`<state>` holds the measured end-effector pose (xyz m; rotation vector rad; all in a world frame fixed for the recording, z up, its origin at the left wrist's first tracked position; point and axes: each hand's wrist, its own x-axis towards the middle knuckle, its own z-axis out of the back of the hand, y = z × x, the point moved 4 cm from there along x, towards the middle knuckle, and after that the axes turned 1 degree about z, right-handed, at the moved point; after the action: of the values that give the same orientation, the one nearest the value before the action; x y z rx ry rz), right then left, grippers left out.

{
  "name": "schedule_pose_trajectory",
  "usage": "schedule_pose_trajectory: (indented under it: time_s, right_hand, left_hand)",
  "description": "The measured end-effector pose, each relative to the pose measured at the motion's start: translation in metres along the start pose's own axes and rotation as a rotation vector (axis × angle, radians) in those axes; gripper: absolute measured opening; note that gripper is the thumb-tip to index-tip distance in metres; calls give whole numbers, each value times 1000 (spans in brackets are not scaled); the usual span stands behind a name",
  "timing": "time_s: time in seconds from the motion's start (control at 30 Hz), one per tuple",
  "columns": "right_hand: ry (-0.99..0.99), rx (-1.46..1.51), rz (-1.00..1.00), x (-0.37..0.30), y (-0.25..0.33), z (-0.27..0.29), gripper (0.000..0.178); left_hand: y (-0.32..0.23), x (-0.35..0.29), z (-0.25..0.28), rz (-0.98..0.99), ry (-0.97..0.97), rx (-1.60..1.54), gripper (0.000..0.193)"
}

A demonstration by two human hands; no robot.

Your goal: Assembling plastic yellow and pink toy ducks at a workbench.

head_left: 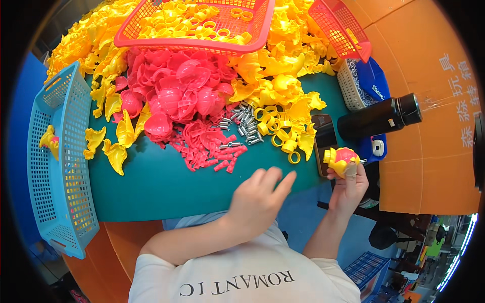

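My right hand (348, 188), at the table's right front edge, grips a yellow-and-pink plastic toy part (342, 160). A yellow collar sticks out on its left side and a small metal end shows at its right. My left hand (258, 199) hovers over the front of the green table (146, 192), fingers apart and nothing visible in them. Ahead of it lie small pink plastic pieces (222, 159), metal pins (246, 123) and yellow rings (289, 145). Behind these rise a heap of pink half-shells (177, 91) and many yellow leaf-like shells (273, 81).
A light-blue basket (63, 202) at the left holds a yellow-and-pink piece. At the back stands a red basket (194, 48) of yellow rings. On the right are a smaller red basket (333, 30), a white basket (349, 86), a black flask (371, 120) and a dark phone-like slab (323, 134).
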<state>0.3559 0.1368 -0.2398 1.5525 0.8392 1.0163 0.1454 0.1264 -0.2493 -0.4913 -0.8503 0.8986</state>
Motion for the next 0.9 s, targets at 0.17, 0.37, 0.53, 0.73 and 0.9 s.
schedule_pose_trajectory:
  time_s: [0.17,0.37,0.53,0.73,0.9]
  right_hand:
    - [19,12,17,-8,-13,-18,47]
    - [151,214,-94,-17,-18,-26,64]
    - [423,346,-185,-45,-21,-80,74]
    - [574,296,-99,-63,-12,-108,74]
    - [811,244,269,-71,-13,-117,66]
  left_hand:
    - [9,28,-51,139,109,426,30]
    - [20,3,-1,135,-112,-421,16]
    - [42,-20,29,472,-206,-1240,22]
    - [54,-44,62,296,-161,-1025,39]
    - [53,-57,83,184,-165,-765,42]
